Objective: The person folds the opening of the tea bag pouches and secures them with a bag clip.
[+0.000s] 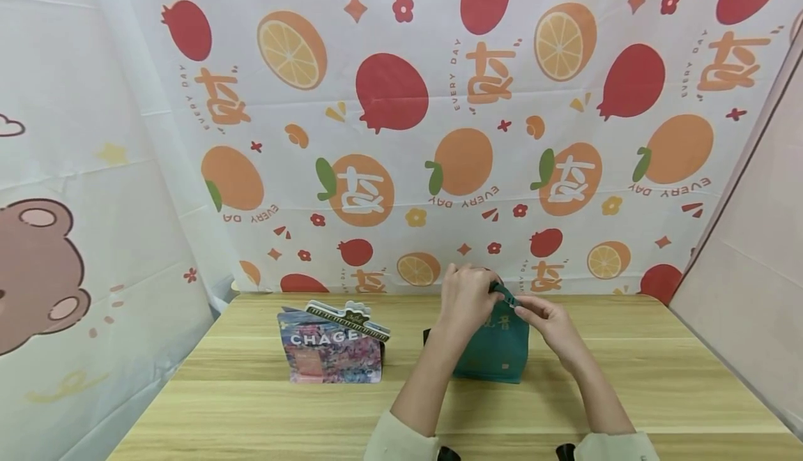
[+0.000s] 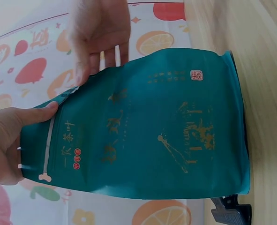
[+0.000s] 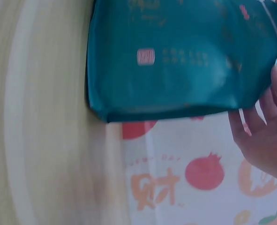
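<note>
A teal foil tea bag (image 1: 492, 349) with gold lettering stands upright on the table. Its top is folded over, and a pale strip (image 2: 48, 145) ending in a small tab runs across near the top. My left hand (image 1: 465, 297) grips the top of the bag, thumb on its front in the left wrist view. At the top's other side, my right hand (image 1: 552, 325) pinches the edge between thumb and fingers. The right wrist view shows that hand (image 3: 265, 131) only partly, at the frame's border. Behind the bag's lower side lies a black clip (image 2: 232, 211), partly hidden.
To the left stands a colourful pouch (image 1: 335, 356) marked CHAGEE, with a long white-and-dark clip (image 1: 348, 320) slanting across its top. The wooden table (image 1: 251, 412) meets a fruit-printed cloth (image 1: 401, 161) at the back. Light cloths hang on both sides.
</note>
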Demonstrator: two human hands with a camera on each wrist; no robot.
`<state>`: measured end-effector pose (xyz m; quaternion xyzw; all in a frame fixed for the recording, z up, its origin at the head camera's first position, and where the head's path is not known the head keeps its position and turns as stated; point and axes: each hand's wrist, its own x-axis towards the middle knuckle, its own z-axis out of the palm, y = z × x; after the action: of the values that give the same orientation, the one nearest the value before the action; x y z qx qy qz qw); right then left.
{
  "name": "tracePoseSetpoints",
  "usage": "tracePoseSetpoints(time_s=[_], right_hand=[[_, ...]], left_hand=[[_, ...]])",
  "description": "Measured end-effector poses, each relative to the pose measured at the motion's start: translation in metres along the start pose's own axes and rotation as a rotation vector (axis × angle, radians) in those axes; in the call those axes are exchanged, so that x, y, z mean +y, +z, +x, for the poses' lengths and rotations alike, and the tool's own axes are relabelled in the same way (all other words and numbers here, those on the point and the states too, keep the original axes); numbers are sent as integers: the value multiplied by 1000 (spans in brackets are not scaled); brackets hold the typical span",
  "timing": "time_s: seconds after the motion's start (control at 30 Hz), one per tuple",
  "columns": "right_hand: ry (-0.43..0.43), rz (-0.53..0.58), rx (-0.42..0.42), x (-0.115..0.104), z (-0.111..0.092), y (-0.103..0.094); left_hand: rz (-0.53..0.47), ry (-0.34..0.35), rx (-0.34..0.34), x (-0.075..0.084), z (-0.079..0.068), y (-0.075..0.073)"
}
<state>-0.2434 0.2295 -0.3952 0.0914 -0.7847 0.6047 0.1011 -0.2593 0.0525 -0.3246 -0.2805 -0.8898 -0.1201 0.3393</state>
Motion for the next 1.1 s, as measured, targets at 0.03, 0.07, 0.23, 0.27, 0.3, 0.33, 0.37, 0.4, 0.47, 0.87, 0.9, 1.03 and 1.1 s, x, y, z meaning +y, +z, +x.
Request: tracePoseSetpoints(time_s=[0.03,0.07,0.23,0.27,0.3,0.33,0.37,0.4,0.47,0.87,0.9,1.03,1.1], right_hand=[[11,4,-16,3,0,-3],[19,7,-28,5,0,-5],[64,21,-50,15,2,-13],[62,19,-58,16,2,-14],[64,21,-66,18,2,-15],[61,21,-77,19,2,-16],[58,25,-86,20,2,-17],[55,26,-95,21,2,-18],[44,21,-112,22,3,-19],[27,-53,6,23,5,-13],[28,-55,23,23,5,-12],[28,-60,72,23,6,-9],[28,-65,97,23,6,-7]], left_hand=[[-3,-1,3,0,0,0],[-6,-2,6,0,0,0],[-2,-14,26,0,0,1],[0,-17,31,1,0,1],[3,-19,35,1,0,1],[3,-21,39,1,0,1],[4,-22,42,1,0,1],[5,-23,42,1,0,1],[9,-25,40,1,0,1],[-7,-34,33,3,1,1],[-6,-34,33,3,1,1],[6,-30,20,6,1,1],[19,-27,9,7,0,1]])
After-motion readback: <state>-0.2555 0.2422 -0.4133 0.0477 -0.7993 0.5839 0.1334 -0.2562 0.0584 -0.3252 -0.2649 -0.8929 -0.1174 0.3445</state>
